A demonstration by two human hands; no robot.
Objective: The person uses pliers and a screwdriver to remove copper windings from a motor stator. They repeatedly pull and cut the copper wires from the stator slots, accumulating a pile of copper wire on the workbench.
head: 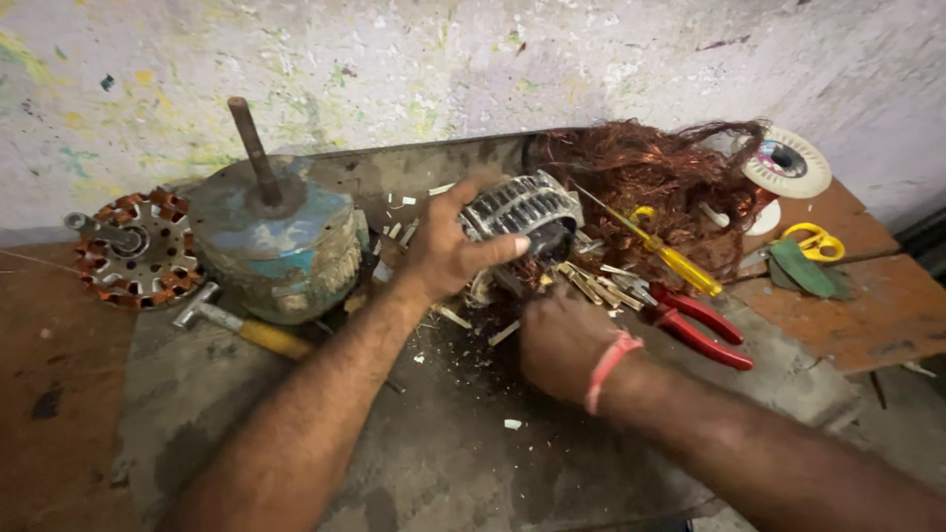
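My left hand (448,246) grips a ribbed metal stator core (527,209) tilted on its edge near the middle of the work surface, thumb across its front face. My right hand (562,340), a pink band on the wrist, is closed just below the core, knuckles toward the camera; what its fingers hold is hidden. A tangle of copper wire (655,177) lies just behind the core. A yellow-handled screwdriver (665,251) and red-handled pliers (700,325) rest to the right of my right hand, beside several small wooden slivers (596,286).
A blue motor housing (276,232) with an upright shaft stands at left, a hammer (236,325) in front of it. A wound stator (133,246) lies at far left. A white spool (786,163) and yellow scissors (816,241) sit at back right, against the wall.
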